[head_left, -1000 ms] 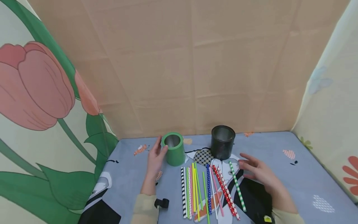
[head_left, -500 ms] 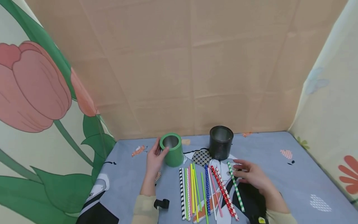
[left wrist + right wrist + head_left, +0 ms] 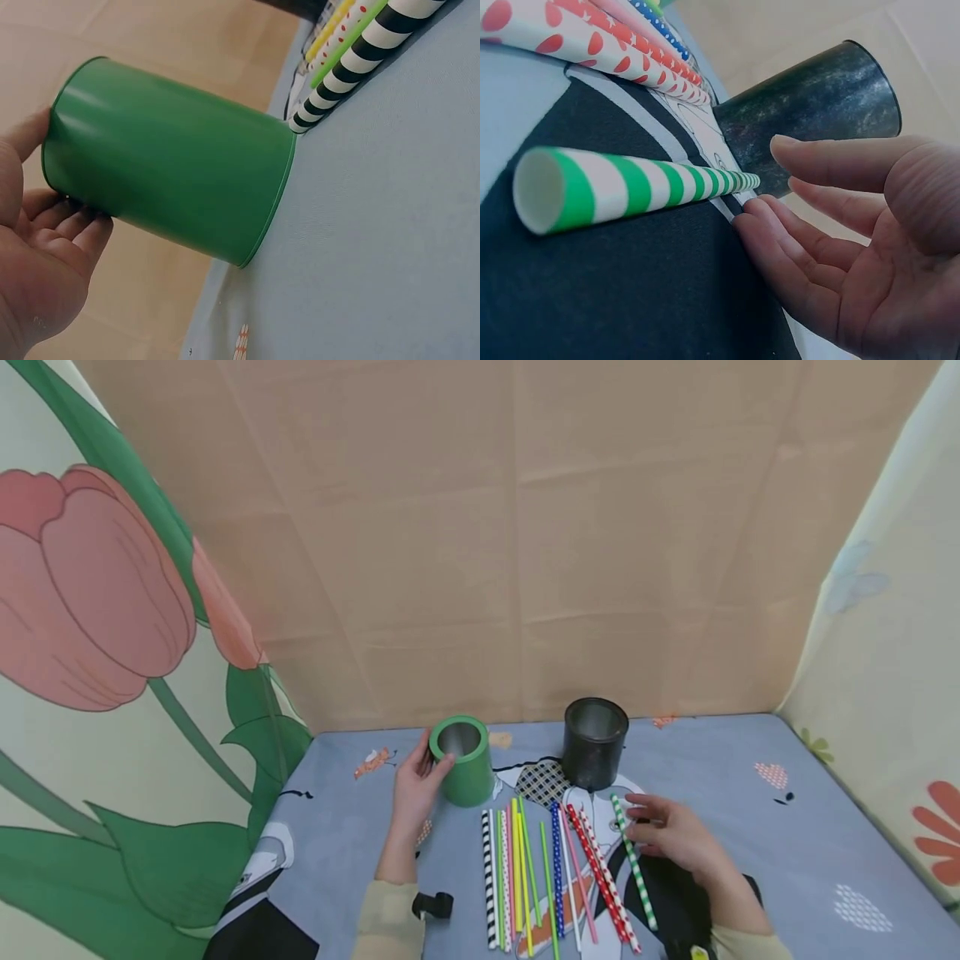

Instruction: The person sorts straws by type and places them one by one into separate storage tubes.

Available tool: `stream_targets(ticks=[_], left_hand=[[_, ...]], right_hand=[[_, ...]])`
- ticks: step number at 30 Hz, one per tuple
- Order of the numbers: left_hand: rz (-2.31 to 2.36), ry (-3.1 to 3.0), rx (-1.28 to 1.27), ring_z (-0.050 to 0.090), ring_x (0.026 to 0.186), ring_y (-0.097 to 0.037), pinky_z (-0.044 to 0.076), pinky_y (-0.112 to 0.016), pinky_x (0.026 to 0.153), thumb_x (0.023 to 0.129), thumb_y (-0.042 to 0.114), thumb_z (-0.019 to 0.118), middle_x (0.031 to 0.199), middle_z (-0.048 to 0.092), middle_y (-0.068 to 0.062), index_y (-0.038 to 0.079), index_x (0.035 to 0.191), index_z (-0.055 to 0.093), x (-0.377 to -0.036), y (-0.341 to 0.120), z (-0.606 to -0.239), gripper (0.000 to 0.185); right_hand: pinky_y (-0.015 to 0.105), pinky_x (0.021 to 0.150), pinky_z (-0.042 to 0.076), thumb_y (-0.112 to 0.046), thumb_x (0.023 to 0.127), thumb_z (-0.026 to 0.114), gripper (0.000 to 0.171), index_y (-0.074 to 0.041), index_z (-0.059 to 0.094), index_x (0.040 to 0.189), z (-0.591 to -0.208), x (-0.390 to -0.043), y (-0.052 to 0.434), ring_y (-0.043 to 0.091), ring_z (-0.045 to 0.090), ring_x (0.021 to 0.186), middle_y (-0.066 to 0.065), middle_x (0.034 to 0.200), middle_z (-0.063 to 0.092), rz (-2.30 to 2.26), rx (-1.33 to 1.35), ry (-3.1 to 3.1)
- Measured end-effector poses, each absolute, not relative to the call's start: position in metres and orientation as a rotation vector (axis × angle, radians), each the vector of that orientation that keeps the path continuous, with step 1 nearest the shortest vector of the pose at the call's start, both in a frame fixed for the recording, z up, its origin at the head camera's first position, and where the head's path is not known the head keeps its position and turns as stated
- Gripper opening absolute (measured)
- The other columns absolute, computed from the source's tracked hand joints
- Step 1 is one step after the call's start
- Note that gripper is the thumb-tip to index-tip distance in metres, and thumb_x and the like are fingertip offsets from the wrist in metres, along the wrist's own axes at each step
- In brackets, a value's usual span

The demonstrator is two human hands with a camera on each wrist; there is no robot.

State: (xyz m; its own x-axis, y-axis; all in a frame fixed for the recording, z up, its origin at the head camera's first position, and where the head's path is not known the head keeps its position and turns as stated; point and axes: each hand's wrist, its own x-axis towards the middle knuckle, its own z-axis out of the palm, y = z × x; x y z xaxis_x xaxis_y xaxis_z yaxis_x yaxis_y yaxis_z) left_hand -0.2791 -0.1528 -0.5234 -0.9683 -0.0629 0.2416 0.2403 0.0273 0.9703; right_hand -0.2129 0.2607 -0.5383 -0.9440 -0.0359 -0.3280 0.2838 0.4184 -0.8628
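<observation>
Your left hand (image 3: 415, 785) curls its grip round the upright green cup (image 3: 462, 760), which looks empty, at the tabletop's (image 3: 750, 827) rear. Your right hand (image 3: 671, 837), fingers spread and relaxed, touches the green striped straw (image 3: 634, 862) lying flat near the apparently empty black cup (image 3: 594, 743).

Left hand (image 3: 415, 787) around green cup (image 3: 462, 760), right hand (image 3: 670, 835) touching green-striped straw (image 3: 634, 863) near black cup (image 3: 594, 742).
</observation>
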Motion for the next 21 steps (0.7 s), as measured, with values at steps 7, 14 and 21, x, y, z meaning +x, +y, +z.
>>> stream_targets(ticks=[7,14,21], left_hand=[[-2.033,-2.088,-0.197,0.032,0.157,-0.034,0.031,-0.044,0.128,0.101,0.018,0.078,0.171,0.034,-0.018,0.003,0.164,0.037,-0.280,-0.153,-0.523,0.076],[-2.007,-2.118,-0.172,0.033,0.157,-0.034,0.031,-0.043,0.127,0.102,0.014,0.076,0.171,0.035,-0.015,0.002,0.164,0.037,-0.280,-0.153,-0.523,0.075],[-2.005,-2.120,-0.190,0.033,0.157,-0.033,0.031,-0.043,0.127,0.102,0.019,0.077,0.171,0.034,-0.013,0.003,0.165,0.037,-0.280,-0.153,-0.524,0.076]], right_hand=[[0.048,0.086,0.067,-0.017,0.098,0.080,0.068,0.003,0.048,0.155,-0.544,-0.215,0.259,0.030,0.069,0.109,0.033,0.145,0.057,-1.526,0.243,2.389],[0.047,0.085,0.067,-0.013,0.096,0.082,0.067,0.005,0.050,0.152,-0.550,-0.215,0.259,0.028,0.071,0.105,0.032,0.142,0.060,-1.539,0.243,2.400],[0.045,0.083,0.067,-0.013,0.095,0.083,0.067,0.006,0.051,0.151,-0.553,-0.215,0.256,0.028,0.070,0.104,0.030,0.139,0.061,-1.515,0.258,2.427]])
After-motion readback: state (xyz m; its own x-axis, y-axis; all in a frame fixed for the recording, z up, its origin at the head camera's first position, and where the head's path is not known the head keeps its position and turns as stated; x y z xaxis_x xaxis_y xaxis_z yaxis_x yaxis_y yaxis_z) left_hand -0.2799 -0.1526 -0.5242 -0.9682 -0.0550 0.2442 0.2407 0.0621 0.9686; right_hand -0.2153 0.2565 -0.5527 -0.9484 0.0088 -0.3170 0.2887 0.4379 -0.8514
